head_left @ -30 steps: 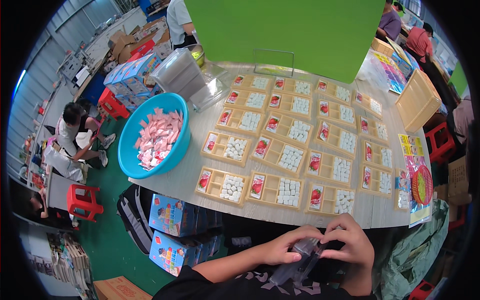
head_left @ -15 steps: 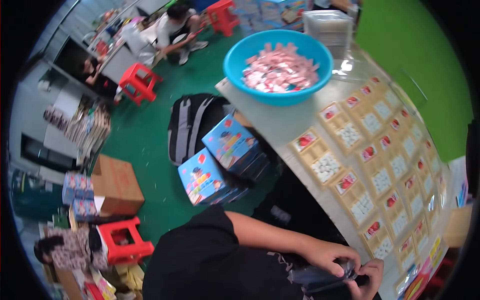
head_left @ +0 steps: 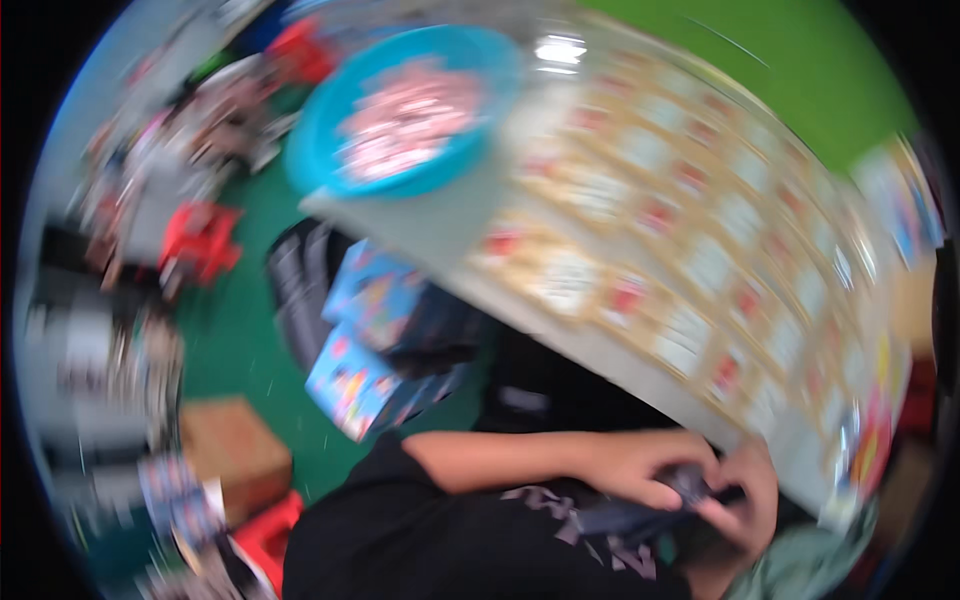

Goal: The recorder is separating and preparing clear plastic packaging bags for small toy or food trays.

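Note:
My left hand (head_left: 632,466) reaches across my front at the near edge of the table, its fingers closed round a dark, shiny, soft-looking bundle (head_left: 640,518). My right hand (head_left: 748,488) meets it from the other side, thumb and fingers pinching the same bundle. Motion blur hides what kind of thing it is. Just beyond the hands, tan trays (head_left: 530,268) stand in rows on the pale table (head_left: 425,228). Each tray has a red-and-white picture card and a patch of small white pieces.
A blue basin (head_left: 305,150) heaped with small pink packets (head_left: 415,115) stands at the table's far left corner. Blue printed boxes (head_left: 345,385) and a dark backpack (head_left: 297,280) are beside the table. Red stools (head_left: 200,240) and a brown carton (head_left: 235,450) stand on the green floor.
The whole view has swung, shifting the table, basin and boxes left in the picture. Both hands keep hold of the dark bundle.

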